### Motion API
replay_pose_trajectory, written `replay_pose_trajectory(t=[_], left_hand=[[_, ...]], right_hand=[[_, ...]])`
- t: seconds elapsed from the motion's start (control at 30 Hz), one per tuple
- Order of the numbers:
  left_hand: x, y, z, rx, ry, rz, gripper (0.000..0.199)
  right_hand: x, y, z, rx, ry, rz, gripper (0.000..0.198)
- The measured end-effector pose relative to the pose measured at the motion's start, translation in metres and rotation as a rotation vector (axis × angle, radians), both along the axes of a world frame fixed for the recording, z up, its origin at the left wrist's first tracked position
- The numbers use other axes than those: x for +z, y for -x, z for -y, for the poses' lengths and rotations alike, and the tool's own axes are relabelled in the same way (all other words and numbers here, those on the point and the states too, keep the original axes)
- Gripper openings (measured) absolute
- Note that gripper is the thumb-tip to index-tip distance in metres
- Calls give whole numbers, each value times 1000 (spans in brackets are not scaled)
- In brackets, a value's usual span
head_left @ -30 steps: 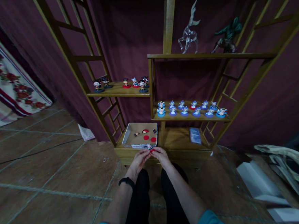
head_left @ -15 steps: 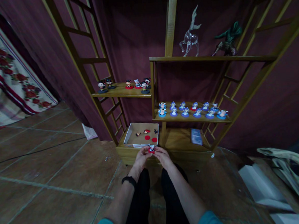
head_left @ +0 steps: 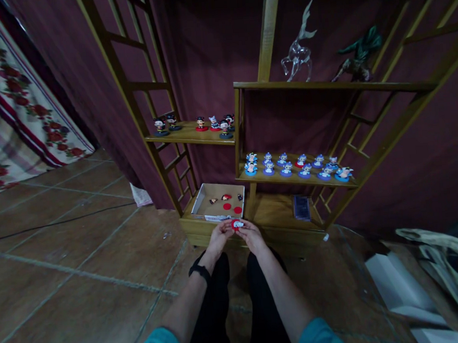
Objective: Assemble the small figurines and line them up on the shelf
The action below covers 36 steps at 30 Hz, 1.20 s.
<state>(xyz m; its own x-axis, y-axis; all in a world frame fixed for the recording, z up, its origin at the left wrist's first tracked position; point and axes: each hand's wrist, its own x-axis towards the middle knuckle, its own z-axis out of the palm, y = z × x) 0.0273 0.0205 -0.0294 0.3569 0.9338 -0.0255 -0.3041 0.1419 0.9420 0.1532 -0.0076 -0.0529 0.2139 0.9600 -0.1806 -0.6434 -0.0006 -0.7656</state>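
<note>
My left hand (head_left: 220, 237) and my right hand (head_left: 251, 234) both pinch a small white-and-red figurine (head_left: 238, 224) by its edges. It lies tilted over, with its red round base (head_left: 233, 224) towards the left hand. Just beyond the fingers stands an open cardboard box (head_left: 212, 217). Inside it are small dark-haired figurines, one partly red (head_left: 226, 197), and two loose red discs, one of them nearer the middle (head_left: 227, 206). Both hands are closed on the figurine in front of the box's near rim.
A wooden display shelf (head_left: 195, 137) holds several black-based and red-based figurines on the left. Several blue and purple figurines (head_left: 268, 168) stand at mid-right. Above them are a clear deer statue (head_left: 298, 54) and a green figure (head_left: 362, 52). A blurred dark rectangle (head_left: 301, 208) lies lower right.
The figurine has been tipped from upright to lying on its side between my fingers, its red base swung to the left. The view has shifted slightly.
</note>
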Motion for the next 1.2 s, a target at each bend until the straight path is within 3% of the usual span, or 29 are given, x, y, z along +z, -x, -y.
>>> replay_pose_trajectory(t=[0.27,0.7,0.97,1.2], left_hand=[[-4,2,-2,39,139,27,33],[-6,5,-4,39,120,-6,25],[-6,7,-6,59,104,8,32],[-2,6,-1,-27,67,46,46]], right_hand=[[5,0,3,37,9,31,40],[8,-1,10,77,65,101,34],[5,1,7,97,29,83,37],[2,0,5,70,-6,65,37]])
